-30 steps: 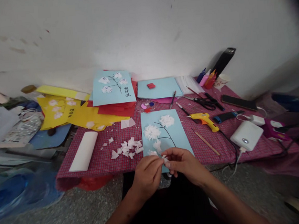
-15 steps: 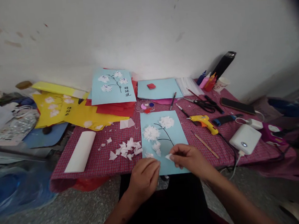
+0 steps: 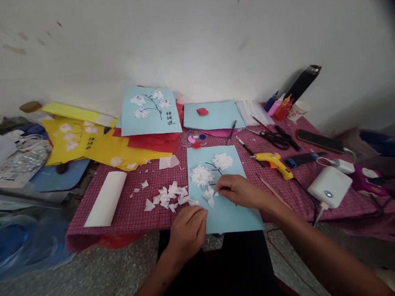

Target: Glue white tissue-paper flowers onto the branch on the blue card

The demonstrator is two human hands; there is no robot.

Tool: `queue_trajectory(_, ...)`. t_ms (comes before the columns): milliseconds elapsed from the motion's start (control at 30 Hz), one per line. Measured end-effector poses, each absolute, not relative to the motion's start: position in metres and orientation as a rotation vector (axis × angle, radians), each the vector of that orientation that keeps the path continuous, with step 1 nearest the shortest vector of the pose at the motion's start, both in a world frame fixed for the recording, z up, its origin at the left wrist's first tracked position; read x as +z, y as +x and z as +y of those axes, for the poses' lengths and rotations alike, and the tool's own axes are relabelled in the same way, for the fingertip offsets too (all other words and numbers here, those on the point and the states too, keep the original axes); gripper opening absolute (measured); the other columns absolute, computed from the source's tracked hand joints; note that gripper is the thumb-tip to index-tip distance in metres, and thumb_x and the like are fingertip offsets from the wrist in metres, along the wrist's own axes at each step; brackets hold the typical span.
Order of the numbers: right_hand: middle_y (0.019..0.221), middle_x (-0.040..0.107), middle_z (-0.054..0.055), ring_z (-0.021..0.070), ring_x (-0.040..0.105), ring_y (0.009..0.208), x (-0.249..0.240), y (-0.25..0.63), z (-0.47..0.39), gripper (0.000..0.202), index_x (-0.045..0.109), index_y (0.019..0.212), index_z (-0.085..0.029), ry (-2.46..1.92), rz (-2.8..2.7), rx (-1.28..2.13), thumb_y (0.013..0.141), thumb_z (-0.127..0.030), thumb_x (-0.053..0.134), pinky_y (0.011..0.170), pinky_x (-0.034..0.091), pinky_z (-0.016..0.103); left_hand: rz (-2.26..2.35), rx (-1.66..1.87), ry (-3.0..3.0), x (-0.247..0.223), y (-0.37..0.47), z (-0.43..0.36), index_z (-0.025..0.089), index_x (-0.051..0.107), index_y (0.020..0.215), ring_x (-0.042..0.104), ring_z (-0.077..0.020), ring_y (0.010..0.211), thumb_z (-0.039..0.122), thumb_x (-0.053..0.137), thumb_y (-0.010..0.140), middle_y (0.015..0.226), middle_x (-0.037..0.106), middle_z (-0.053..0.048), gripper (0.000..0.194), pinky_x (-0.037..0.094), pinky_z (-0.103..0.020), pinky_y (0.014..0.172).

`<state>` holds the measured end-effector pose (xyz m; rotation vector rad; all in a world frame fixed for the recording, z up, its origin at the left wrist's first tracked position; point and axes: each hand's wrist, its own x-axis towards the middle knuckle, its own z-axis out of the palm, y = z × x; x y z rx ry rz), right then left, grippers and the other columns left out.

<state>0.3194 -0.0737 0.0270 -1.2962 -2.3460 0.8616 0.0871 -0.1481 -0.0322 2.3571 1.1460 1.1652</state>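
Observation:
A light blue sheet (image 3: 224, 221) lies in front of me, with drawn dark stems and white flower clusters (image 3: 201, 176) of crumpled paper. My right hand (image 3: 240, 191) is over the sheet, its fingers pinching a small white paper piece (image 3: 216, 193) beside a smaller white cluster (image 3: 208, 196). The hand covers part of the stems. At the sheet's lower left edge rests my left hand (image 3: 189, 228), fingers closed together; what they hold, if anything, is hidden. Left of the sheet lies a loose pile of torn white paper pieces (image 3: 167, 195).
A yellow glue gun (image 3: 274, 163), black scissors (image 3: 272, 138), a wooden stick (image 3: 272, 190) and a white power bank (image 3: 330, 186) lie at right. A white paper roll (image 3: 106, 198) is at left. Behind stand a finished blue flower picture (image 3: 149, 124) and paint bottles (image 3: 283, 108).
My right hand has moved up and left over the sheet, bringing the white paper piece next to the small cluster. The left hand has shifted slightly left and stays closed.

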Motion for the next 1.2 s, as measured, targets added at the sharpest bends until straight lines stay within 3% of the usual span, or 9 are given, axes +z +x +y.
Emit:
queue_trajectory(767, 0.091, 0.067, 0.004, 0.0182, 0.063, 0.088, 0.014, 0.316, -0.073, 0.018, 0.072, 0.092, -0.022, -1.297, -2.432, 0.707, 0.091, -0.015, 0.056, 0.078, 0.045, 0.028, 1.142, 1.169, 2.357, -0.033, 0.087, -0.148, 0.019, 0.067, 0.107, 0.065, -0.0207, 0.095, 0.012, 0.057, 0.088, 0.101, 0.07, -0.008, 0.023, 0.056, -0.038, 0.087)
queue_trajectory(1200, 0.094, 0.068, 0.004, 0.0187, 0.062, 0.088, 0.017, 0.321, -0.078, 0.024, 0.07, 0.1, -0.022, -1.344, -2.358, 0.718, 0.085, -0.01, 0.056, 0.078, 0.046, 0.029, 1.129, 1.142, 2.343, -0.028, 0.087, -0.148, 0.019, 0.068, 0.106, 0.065, -0.0212, 0.095, 0.012, 0.056, 0.088, 0.101, 0.07, -0.009, 0.022, 0.056, -0.038, 0.087)
